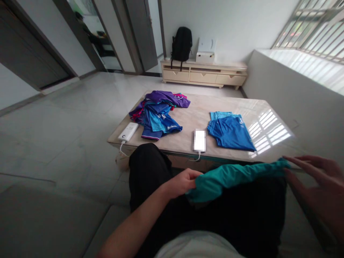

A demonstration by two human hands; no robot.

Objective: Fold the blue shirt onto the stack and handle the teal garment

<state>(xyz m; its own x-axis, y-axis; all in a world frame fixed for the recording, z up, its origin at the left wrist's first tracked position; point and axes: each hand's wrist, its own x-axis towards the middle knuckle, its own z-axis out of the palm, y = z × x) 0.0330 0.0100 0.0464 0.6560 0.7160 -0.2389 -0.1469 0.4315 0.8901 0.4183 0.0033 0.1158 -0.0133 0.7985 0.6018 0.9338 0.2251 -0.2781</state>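
Observation:
A teal garment (233,177) stretches across my lap between my two hands, gathered into a long bunch so its exact kind does not show. My left hand (184,182) is closed around its left end, fingertips partly hidden by the cloth. At the other end, my right hand (319,179) pinches the narrow gathered edge between thumb and fingers. Beyond my knees, folded blue shorts (229,132) lie on the table with a lighter blue piece (223,115) under them. Further left sits a loose pile of purple, blue and pink clothes (161,111).
On the marble-look table (196,104) rest a white power bank (128,132) with a cable and a phone-like device (199,140), its screen blurred out. A low cabinet (204,75) by the wall carries a black backpack (182,44) and a white box (205,57). A person (92,37) is beyond a doorway.

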